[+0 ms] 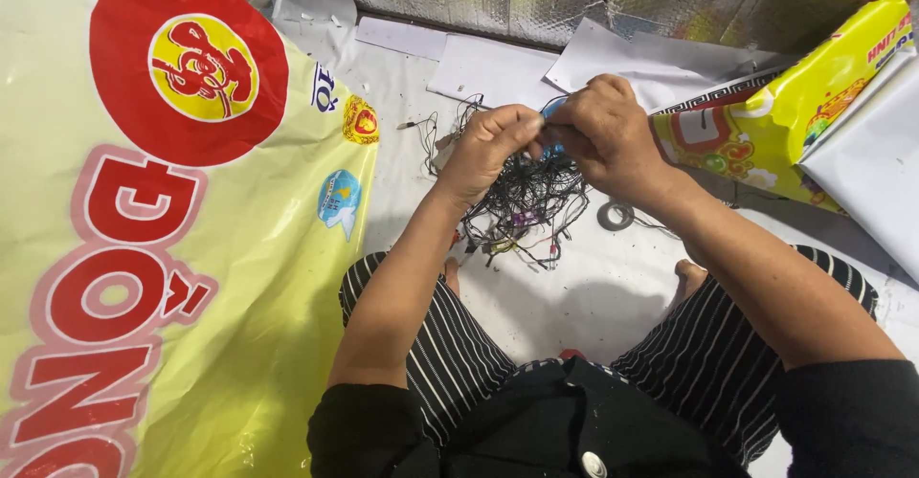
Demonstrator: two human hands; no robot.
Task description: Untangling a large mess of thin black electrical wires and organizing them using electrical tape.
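Head view, looking down at a seated person's lap: left hand [488,148] and right hand [603,133] meet at twelve o'clock, both pinched narrow on a small blue piece [553,110] atop a tangle of thin black wires [525,205]. Tape roll [616,215] lies at three o'clock. Likely risk — tugging could tighten knots or snap a strand.

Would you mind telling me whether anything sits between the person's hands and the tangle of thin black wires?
Nothing visible does. The left hand and right hand meet directly above the tangle of black wires, pinching a small blue piece with strands hanging from their grip. The roll of tape lies off to the side.
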